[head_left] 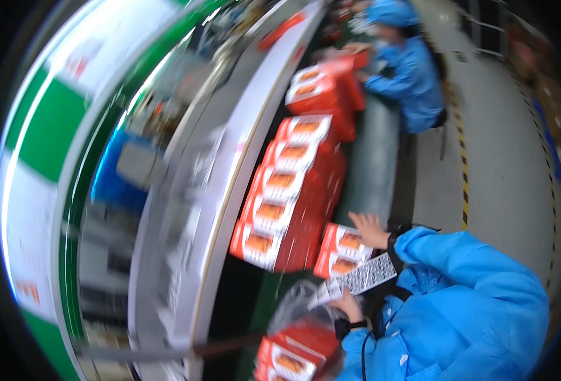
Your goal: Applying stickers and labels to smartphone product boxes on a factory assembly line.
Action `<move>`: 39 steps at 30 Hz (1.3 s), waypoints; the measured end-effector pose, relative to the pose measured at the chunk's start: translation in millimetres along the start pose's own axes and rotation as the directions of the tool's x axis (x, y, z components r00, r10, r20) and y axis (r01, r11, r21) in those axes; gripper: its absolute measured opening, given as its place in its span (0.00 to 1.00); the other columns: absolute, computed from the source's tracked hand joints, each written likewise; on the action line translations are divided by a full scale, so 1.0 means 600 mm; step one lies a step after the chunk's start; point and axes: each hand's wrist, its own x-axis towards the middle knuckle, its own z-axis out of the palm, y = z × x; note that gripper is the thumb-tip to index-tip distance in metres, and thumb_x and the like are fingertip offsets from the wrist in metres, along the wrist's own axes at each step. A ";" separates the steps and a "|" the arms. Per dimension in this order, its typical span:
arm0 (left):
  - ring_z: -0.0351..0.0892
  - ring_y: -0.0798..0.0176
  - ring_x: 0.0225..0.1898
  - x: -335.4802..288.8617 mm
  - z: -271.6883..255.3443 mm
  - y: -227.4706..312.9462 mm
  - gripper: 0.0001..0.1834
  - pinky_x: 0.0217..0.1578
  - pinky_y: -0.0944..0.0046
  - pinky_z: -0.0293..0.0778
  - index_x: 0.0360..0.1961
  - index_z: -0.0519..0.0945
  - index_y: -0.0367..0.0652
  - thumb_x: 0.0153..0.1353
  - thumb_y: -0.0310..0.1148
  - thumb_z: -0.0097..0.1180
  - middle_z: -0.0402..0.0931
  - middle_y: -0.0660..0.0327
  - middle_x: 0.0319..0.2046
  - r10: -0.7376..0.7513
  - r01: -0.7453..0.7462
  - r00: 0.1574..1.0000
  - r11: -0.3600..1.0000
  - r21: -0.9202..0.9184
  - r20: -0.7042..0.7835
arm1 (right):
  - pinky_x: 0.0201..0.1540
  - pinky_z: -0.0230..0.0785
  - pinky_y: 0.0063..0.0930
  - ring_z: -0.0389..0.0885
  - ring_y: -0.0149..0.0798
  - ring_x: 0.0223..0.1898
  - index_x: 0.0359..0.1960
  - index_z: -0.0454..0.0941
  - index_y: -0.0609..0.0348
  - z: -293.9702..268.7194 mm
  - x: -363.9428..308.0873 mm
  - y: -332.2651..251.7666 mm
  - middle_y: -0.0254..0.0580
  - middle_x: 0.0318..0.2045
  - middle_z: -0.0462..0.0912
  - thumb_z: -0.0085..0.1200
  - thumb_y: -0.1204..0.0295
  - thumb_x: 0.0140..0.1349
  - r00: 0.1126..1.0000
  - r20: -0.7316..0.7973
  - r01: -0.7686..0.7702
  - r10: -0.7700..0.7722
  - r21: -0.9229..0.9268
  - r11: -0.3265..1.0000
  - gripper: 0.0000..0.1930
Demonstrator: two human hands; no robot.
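Note:
My left hand [349, 306], the lower one in the view, is closed on a white label sheet [368, 273] printed with rows of dark square codes. The sheet slants up to the right, over the lower edge of a pair of red-and-white boxes [340, 244]. At the upper right of these boxes is my right hand [370, 230], its fingers stretched out against their edge. Both wrists carry dark bands. Close to my left hand lie crumpled clear plastic [290, 305] and more red boxes [296, 352], partly wrapped in it.
A long row of red boxes [280, 184] with white picture panels runs up the dark green belt [366, 171]. Beside it stands a white ledge [226, 190]. Farther up, a co-worker in blue [407, 76] reaches toward red boxes. Yellow-black floor tape [461, 152] runs on the right.

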 end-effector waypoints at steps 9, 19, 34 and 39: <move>0.74 0.68 0.47 -0.054 -0.180 0.318 0.20 0.49 0.70 0.68 0.53 0.66 0.33 0.60 0.20 0.55 0.74 0.57 0.47 -0.218 0.295 0.952 0.840 -0.454 0.215 | 0.27 0.67 0.15 0.73 0.21 0.24 0.43 0.75 0.62 -0.208 -0.046 -0.251 0.31 0.27 0.77 0.49 0.69 0.65 0.414 0.697 -0.561 -0.586 0.702 0.438 0.10; 0.76 0.72 0.39 -0.170 -0.307 0.389 0.17 0.40 0.72 0.72 0.46 0.68 0.32 0.57 0.23 0.59 0.78 0.58 0.38 -0.228 0.153 0.955 0.927 -0.344 -0.191 | 0.25 0.64 0.13 0.71 0.19 0.23 0.34 0.73 0.62 -0.237 -0.133 -0.414 0.31 0.26 0.76 0.54 0.74 0.62 0.184 0.702 -0.619 -0.688 0.626 0.473 0.05; 0.79 0.67 0.30 -0.226 -0.428 0.382 0.12 0.31 0.68 0.73 0.41 0.74 0.34 0.58 0.29 0.59 0.80 0.56 0.30 -0.152 0.161 0.929 0.987 -0.001 -0.338 | 0.37 0.70 0.29 0.78 0.38 0.35 0.34 0.78 0.63 -0.243 -0.245 -0.533 0.42 0.32 0.80 0.62 0.77 0.49 0.288 0.271 0.218 -0.919 0.915 0.338 0.10; 0.79 0.64 0.28 -0.222 -0.451 0.374 0.12 0.29 0.66 0.72 0.41 0.74 0.36 0.59 0.31 0.58 0.79 0.55 0.28 -0.136 0.167 0.925 0.984 0.055 -0.354 | 0.37 0.71 0.29 0.80 0.40 0.34 0.32 0.78 0.62 -0.236 -0.263 -0.563 0.42 0.31 0.80 0.62 0.76 0.50 0.296 0.381 0.153 -0.876 0.886 0.438 0.08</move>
